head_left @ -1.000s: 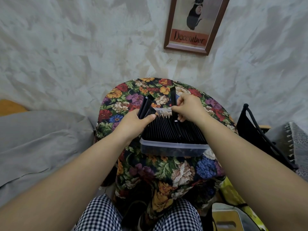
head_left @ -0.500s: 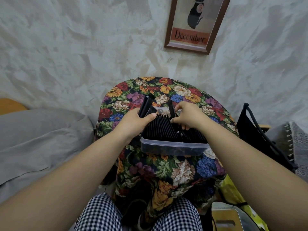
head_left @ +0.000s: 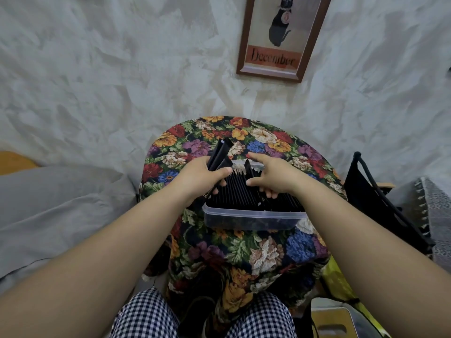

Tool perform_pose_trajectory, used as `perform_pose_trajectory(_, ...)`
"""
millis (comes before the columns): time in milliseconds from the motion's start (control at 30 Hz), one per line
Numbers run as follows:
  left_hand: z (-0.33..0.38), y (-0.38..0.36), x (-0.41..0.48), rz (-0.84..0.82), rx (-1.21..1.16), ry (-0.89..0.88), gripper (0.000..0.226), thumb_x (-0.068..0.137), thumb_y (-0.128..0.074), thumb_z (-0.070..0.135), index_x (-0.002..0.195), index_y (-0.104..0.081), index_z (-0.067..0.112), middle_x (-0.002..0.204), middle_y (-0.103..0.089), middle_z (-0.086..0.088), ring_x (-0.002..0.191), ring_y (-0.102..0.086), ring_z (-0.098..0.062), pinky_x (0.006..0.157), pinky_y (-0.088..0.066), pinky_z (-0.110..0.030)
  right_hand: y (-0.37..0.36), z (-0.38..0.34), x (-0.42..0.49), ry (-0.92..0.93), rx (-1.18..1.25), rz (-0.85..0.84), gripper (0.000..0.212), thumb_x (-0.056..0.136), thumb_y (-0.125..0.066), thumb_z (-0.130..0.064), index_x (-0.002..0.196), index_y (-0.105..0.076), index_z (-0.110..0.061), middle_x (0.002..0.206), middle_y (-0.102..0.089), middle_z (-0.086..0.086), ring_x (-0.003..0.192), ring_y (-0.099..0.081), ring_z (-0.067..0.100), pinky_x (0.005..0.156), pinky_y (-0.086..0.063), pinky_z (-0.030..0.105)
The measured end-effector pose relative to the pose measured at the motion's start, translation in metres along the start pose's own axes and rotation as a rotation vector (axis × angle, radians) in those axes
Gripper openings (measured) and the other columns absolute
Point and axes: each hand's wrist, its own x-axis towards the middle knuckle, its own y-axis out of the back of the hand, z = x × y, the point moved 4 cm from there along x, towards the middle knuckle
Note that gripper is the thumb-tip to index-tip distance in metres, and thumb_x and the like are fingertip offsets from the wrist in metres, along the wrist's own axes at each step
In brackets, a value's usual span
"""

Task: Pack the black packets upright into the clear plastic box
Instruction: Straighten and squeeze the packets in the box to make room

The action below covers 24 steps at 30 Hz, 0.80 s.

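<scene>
A clear plastic box (head_left: 253, 219) sits on a small table under a floral cloth (head_left: 263, 250). Several black packets (head_left: 238, 191) stand upright in rows inside it. My left hand (head_left: 202, 174) grips a small bundle of long black packets (head_left: 219, 153) at the box's left far corner, their ends sticking up past my fingers. My right hand (head_left: 274, 175) hovers over the right half of the box with the index finger stretched out and the thumb near a packet (head_left: 247, 167) that stands taller than the others. The other right fingers curl down onto the packed rows.
A grey cushion (head_left: 53, 211) lies to the left. A black folding frame (head_left: 380, 198) stands to the right of the table. A framed "December" picture (head_left: 280, 35) hangs on the wall behind. My checked trousers (head_left: 202, 315) are below the table edge.
My right hand has pushed a single packet down into the far rows and let go of it, its fingers spreading. My left hand kept its bundle in place.
</scene>
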Motion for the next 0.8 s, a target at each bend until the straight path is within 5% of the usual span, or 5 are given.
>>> perform_pose_trajectory(200,-0.003,-0.002,0.003,-0.002,-0.028,0.014,0.016,0.092,-0.06,0.03,0.101,-0.058,0.017,0.073,-0.064,-0.002,0.052,-0.053,-0.012,0.049,-0.046,-0.019,0.004,0.002,-0.001,0.097,-0.166,0.088,0.062,0.088,-0.065,-0.033,0.144,-0.039,-0.027,0.1,-0.048,0.0,0.098,-0.056,0.02,0.077,-0.036,0.024)
perform_pose_trajectory(433,-0.007,0.0,0.003,0.0,-0.037,0.012,0.015,0.092,-0.06,0.03,0.099,-0.059,0.018,0.073,-0.063,-0.001,0.051,-0.053,-0.01,0.05,-0.047,-0.021,-0.006,0.013,-0.01,0.078,-0.202,0.021,0.059,0.086,-0.066,-0.038,0.14,-0.045,-0.026,0.075,-0.051,-0.009,0.069,-0.05,0.008,0.056,-0.034,0.019)
perform_pose_trajectory(533,-0.007,0.0,0.004,0.004,-0.039,0.009,0.016,0.091,-0.061,0.031,0.099,-0.059,0.018,0.073,-0.063,-0.001,0.052,-0.054,-0.01,0.05,-0.047,-0.021,-0.002,0.013,-0.021,0.132,-0.344,0.173,0.057,0.093,-0.053,-0.045,0.144,-0.038,-0.025,0.117,-0.056,0.005,0.098,-0.054,0.016,0.08,-0.044,0.028)
perform_pose_trajectory(633,-0.007,0.0,0.002,0.022,-0.029,0.002,0.015,0.091,-0.061,0.032,0.098,-0.059,0.018,0.073,-0.064,0.0,0.05,-0.054,-0.009,0.047,-0.047,-0.018,-0.017,0.018,-0.034,0.227,-0.338,0.13,0.064,0.099,-0.033,-0.046,0.153,-0.016,-0.017,0.16,-0.01,-0.001,0.146,-0.008,0.014,0.117,-0.009,0.03)
perform_pose_trajectory(800,-0.007,0.001,0.0,0.041,-0.036,-0.001,0.015,0.091,-0.06,0.033,0.097,-0.059,0.018,0.072,-0.063,0.0,0.052,-0.054,-0.01,0.047,-0.047,-0.018,-0.041,0.034,-0.043,0.212,-0.453,-0.018,0.07,0.096,-0.019,-0.053,0.153,0.002,-0.017,0.159,0.012,-0.005,0.145,0.014,0.008,0.119,0.008,0.035)
